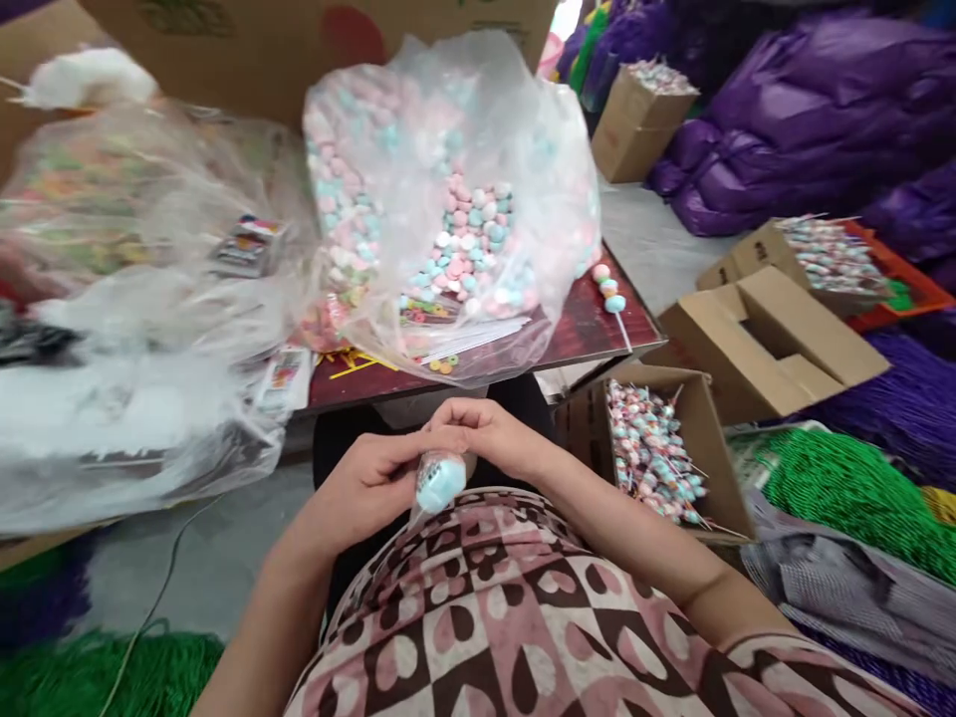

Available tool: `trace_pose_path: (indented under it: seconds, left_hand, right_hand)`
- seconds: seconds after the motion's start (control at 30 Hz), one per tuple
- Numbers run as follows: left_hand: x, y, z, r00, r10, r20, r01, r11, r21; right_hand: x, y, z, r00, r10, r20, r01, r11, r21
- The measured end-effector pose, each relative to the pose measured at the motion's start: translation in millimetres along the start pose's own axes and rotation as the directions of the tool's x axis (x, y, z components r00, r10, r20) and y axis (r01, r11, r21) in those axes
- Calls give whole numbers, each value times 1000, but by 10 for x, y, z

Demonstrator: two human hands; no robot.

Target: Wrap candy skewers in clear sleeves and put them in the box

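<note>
Over my lap, both hands meet around a marshmallow skewer [440,483] in a clear wrapper. Its pale blue end faces me, and the rest is hidden by my fingers. My left hand [377,476] is closed along its left side, with the thumb reaching across the top. My right hand [493,435] is closed on the far part, fingers bent together. Just beyond, on the dark red table [348,386], a big clear bag [538,189] holds pink, white and blue marshmallows. A stick of stacked marshmallows [610,291] lies at the table's right edge.
White sticks [478,339] and small gummy rings [444,364] lie at the bag's mouth. Left are plastic bags of coloured sweets [112,199]. At right, a carton [721,463] holds many wrapped skewers, beside an open box [777,344] and green strands [843,498]. A cable [170,578] hangs at left.
</note>
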State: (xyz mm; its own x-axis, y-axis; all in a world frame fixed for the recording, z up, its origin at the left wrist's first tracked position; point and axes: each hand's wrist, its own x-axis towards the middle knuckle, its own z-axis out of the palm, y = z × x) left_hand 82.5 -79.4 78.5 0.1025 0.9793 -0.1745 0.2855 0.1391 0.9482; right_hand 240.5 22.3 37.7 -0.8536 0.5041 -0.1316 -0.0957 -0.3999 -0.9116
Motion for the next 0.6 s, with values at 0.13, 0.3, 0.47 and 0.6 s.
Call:
trace_pose_path:
  seconds: [0.13,0.3,0.47,0.6]
  left_hand:
    - [208,52,287,998,-67,6,67,997,35]
    - [358,-24,452,993,-110,-35,106,989,-101]
    - [400,-183,320,961,-133,-242,66,962,-266]
    - [430,-227,268,922,-186,-341,51,928,-370]
  right_hand:
    - [-190,153,-198,993,-52,-102,51,999,-7]
    - [-793,362,-677,812,-28,-583,-31,995,-92]
    - [-1672,480,-1432,362,-114,-925,-246,945,-213]
    - [-2052,537,-1763,105,-194,-975,-462,859,-220]
